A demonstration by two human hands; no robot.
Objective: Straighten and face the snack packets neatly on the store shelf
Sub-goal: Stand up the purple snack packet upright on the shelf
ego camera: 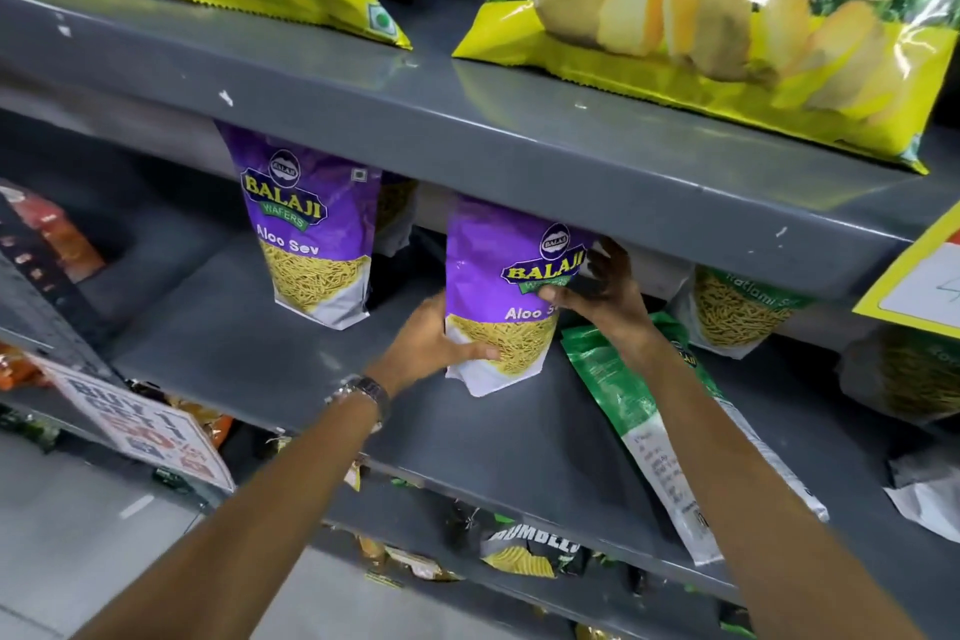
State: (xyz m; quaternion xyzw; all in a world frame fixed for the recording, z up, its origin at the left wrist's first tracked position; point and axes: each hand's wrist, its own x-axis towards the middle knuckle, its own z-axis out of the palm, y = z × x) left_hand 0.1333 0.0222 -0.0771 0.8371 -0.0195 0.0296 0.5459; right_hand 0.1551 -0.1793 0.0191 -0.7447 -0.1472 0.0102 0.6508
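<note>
A purple Aloo Sev packet (493, 276) stands upright on the grey middle shelf (291, 353), its label facing me. My left hand (431, 338) grips its lower left corner, thumb across the front. My right hand (597, 291) holds its right edge at label height. A second purple Aloo Sev packet (311, 234) stands upright further left. A green packet (623, 405) lies flat on the shelf under my right forearm, back side up. A green Ratlami Sev packet (737, 312) stands at the right, partly hidden by the shelf above.
Large yellow chip bags (727, 26) sit on the grey upper shelf (467, 120). A promo sign (140, 421) hangs at the lower left, a yellow price tag (919, 286) at the right edge. More packets (519, 551) fill the shelf below.
</note>
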